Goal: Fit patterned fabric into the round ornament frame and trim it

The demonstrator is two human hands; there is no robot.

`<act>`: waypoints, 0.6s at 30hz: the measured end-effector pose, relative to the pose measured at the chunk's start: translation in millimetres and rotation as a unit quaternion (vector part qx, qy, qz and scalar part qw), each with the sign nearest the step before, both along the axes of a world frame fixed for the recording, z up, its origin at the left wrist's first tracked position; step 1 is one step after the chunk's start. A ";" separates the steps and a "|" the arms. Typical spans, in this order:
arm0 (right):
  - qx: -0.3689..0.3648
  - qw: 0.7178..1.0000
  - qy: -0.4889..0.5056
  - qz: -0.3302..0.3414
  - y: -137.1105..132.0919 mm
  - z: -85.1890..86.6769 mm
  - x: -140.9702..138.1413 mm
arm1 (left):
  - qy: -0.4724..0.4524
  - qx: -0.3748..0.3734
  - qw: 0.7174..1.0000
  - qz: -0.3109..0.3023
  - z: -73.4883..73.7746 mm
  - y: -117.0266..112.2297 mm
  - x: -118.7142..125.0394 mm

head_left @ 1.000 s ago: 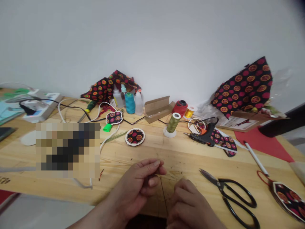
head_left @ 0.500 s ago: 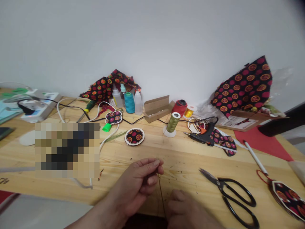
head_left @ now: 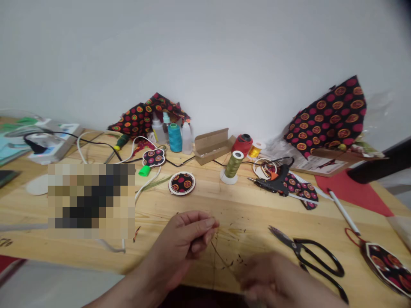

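Observation:
My left hand (head_left: pixel 183 248) is pinched shut on a thin olive thread (head_left: pixel 218 256) just above the wooden table's (head_left: pixel 244 214) front edge. The thread runs down and to the right toward my right hand (head_left: pixel 279 282), which is smeared by motion low in the view, so its fingers cannot be read. An olive thread spool (head_left: pixel 233 166) stands upright on a white base behind my hands. Black scissors (head_left: pixel 308 256) lie to the right of my right hand.
A round patterned disc (head_left: pixel 181 183), a flower-shaped piece (head_left: pixel 153 157), a glue gun (head_left: pixel 272 183), teal thread spool (head_left: pixel 175 138), red spool (head_left: pixel 242 144), small bottles, a cardboard box (head_left: pixel 212 146) and patterned fabric (head_left: pixel 327 119) lie behind. A white pen (head_left: pixel 343 211), cables and a blurred patch are also there.
My right hand has swung to the right and lower, now blurred, drawing the thread slantwise. My left hand has stayed nearly in place, still pinching.

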State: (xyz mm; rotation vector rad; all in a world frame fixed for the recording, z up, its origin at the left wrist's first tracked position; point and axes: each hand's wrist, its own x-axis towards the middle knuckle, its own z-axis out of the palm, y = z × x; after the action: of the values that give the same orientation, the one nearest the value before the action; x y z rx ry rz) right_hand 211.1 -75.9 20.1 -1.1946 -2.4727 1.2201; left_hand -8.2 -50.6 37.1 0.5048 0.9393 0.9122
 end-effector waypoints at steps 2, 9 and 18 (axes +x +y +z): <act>0.019 0.987 -0.026 -0.158 10.0 13.5 8.4 | 0.018 0.011 1.000 -0.012 1.7 -2.0 -0.7; -0.072 0.942 0.249 -0.213 25.9 20.9 -30.9 | 0.106 0.080 0.989 -0.066 6.2 -11.0 -1.9; -0.013 0.965 0.196 -0.176 50.7 21.5 -53.5 | 0.346 0.200 0.915 -0.053 26.4 -13.0 -18.2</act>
State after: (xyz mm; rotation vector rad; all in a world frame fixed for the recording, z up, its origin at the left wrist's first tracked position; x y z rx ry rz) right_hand 157.6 -25.1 41.6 -1.1961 -1.8743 1.2432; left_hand -26.3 -63.6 63.5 1.2763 1.3485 0.8363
